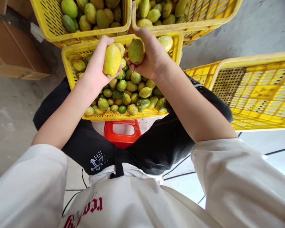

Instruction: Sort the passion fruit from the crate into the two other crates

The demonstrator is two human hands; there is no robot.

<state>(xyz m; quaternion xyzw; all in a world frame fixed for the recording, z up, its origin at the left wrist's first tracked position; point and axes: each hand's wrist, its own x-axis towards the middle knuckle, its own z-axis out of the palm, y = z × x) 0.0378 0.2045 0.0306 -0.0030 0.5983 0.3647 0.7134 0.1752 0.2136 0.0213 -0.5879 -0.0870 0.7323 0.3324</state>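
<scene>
My left hand (100,60) is wrapped round a large yellow lemon (112,60). In my right hand (152,52) is a rounder, greenish lemon (136,51), gripped between thumb and fingers. Both fruits are held apart, above a yellow plastic crate (123,117) in front of my lap. Inside that crate lie many green and yellow lemons (130,86) of mixed sizes. My forearms and hands hide part of the crate's sides and some of the fruit at its far end.
Beyond the near crate stand a left yellow crate (47,23) and a right yellow crate (209,19), both holding bigger fruit. Another yellow crate (256,91) is at the right. Cardboard boxes (16,47) stand at left. Below is a red stool (122,139); black cables (180,174) cross the floor.
</scene>
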